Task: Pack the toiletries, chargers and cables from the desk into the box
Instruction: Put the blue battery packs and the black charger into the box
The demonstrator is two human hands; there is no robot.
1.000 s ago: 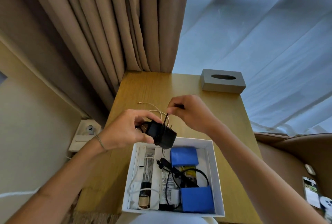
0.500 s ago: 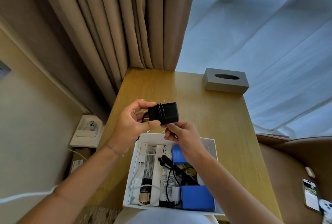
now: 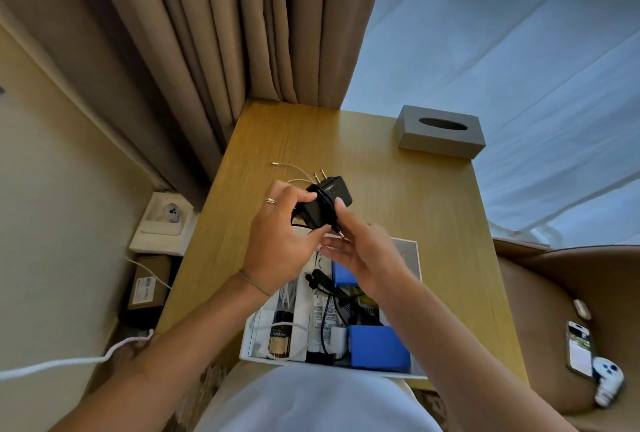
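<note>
My left hand [image 3: 277, 241] grips a black charger [image 3: 327, 203] with its thin black cable wound round it, held above the far edge of the white box [image 3: 247, 338]. My right hand [image 3: 360, 255] pinches the cable's plug tip against the charger's underside. The charger's two prongs point away from me. The box holds a dark bottle [image 3: 278, 334], a white tube [image 3: 320, 317], white and black cables and two blue pouches [image 3: 379, 346]. A thin white cable [image 3: 294, 170] lies on the desk [image 3: 415, 216] beyond my hands.
A grey tissue box [image 3: 440, 131] stands at the desk's far right corner. Curtains hang behind. A wall socket block [image 3: 164, 220] and a cardboard carton [image 3: 149, 281] sit left of the desk. A phone [image 3: 580, 348] lies on the brown seat at right.
The charger has tilted so its prongs point away. My right hand went from winding the cable above the charger to pinching its plug tip underneath. The camera tipped down.
</note>
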